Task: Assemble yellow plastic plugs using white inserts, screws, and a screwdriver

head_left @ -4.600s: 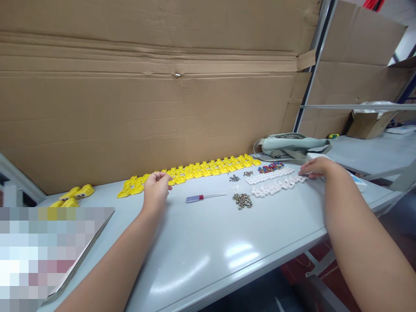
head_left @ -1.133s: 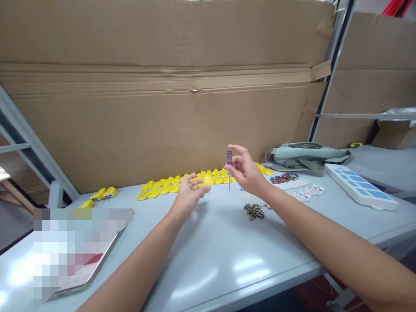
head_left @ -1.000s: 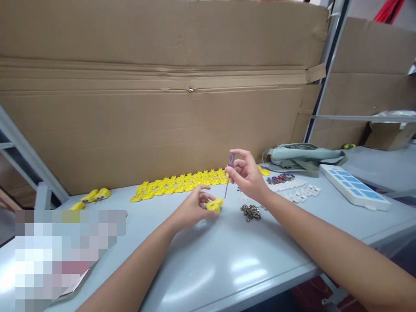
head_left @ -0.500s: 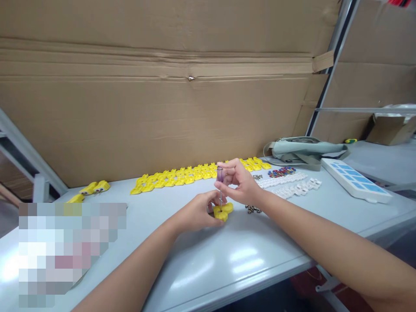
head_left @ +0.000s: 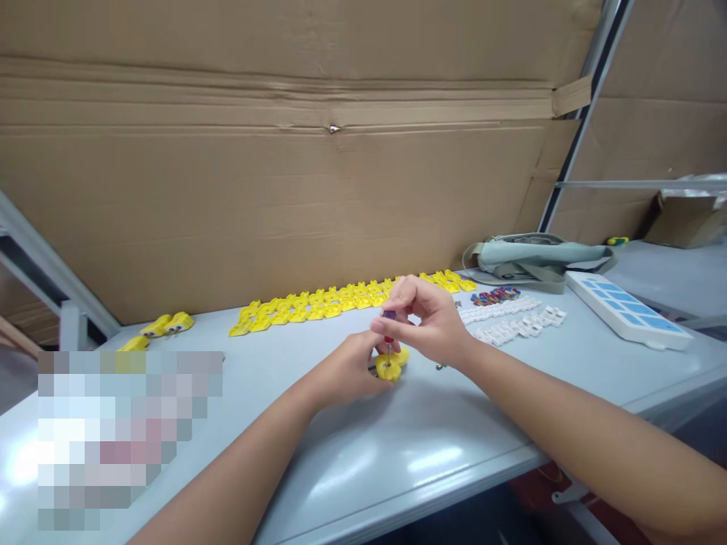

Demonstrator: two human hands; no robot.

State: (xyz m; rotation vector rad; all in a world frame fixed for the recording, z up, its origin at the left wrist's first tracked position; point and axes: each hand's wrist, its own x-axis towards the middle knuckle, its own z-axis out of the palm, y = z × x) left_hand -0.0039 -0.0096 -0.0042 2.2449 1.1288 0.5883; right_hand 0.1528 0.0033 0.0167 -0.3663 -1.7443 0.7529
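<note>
While a single yellow plastic piece [head_left: 391, 364] is pinned flat on the grey table [head_left: 363, 446] by the curled fingers of the left hand [head_left: 347, 369], a small screwdriver [head_left: 388, 333] is held upright over it by the right hand [head_left: 427, 324], the fingertips closed round its clear handle. Half a second earlier more of the handle and shaft was seen above the piece; now the tool is set lower, with its tip down at the hole in the piece and only a short red and purple part showing between the fingers. A second before that the piece was being carried off the row and the tool was held in the air. From this it is judged that the driving of a screw into the piece is in hand, not merely lined up, though the screw itself cannot be made out. Behind the hands a row of yellow pieces [head_left: 341, 301] is laid along the cardboard wall [head_left: 273, 174], and white clips [head_left: 514, 322] are set to the right, near a grey bag [head_left: 534, 256].
</note>
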